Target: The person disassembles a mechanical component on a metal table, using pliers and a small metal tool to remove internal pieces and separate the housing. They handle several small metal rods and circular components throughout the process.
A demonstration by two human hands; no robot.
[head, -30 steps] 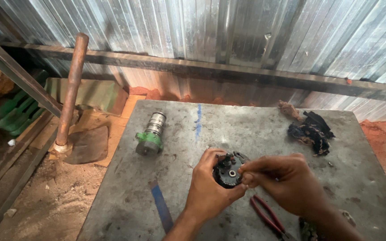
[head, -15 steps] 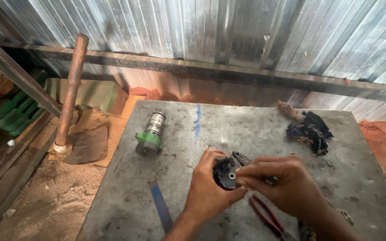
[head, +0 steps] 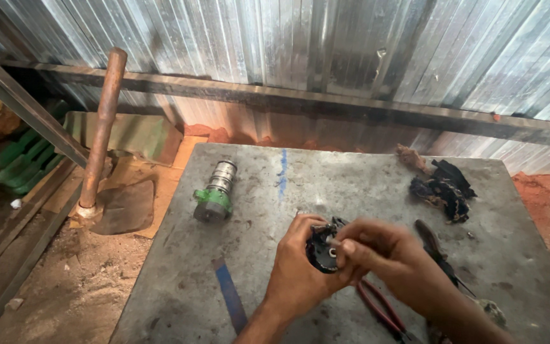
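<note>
Both hands (head: 351, 267) largely hide the black part (head: 321, 250).

Small round black part (head: 321, 250) with a pale centre hole (partly hidden), upright above the metal table (head: 351, 172).

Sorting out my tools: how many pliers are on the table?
1 for certain: red-handled pliers lie below the right hand. A dark tool beyond that hand is too hidden to identify.
</note>
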